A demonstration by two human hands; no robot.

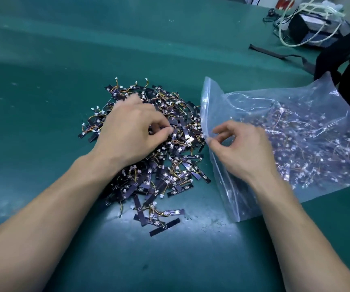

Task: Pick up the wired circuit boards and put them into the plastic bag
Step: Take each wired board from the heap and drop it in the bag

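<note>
Left hand in the board pile, right hand holding the bag mouth.

Green surface (43, 85): the pile of wired circuit boards (169, 167) sits mid-surface, with a few strays toward the near edge. The left hand (132, 131) lies palm-down on top of the pile. Its fingers are curled into the boards, thumb and forefinger nearly closed. Can't tell if it actually has a board. Just right of the pile, touching its edge, the plastic bag (208, 102) lies flat with its mouth facing the pile and many boards already inside. The right hand (243, 148) rests on the bag, thumb and forefinger pinching the mouth edge, other fingers loosely bent. At the far right corner are a black backpack (349, 66) and white cables (285, 36).
</note>
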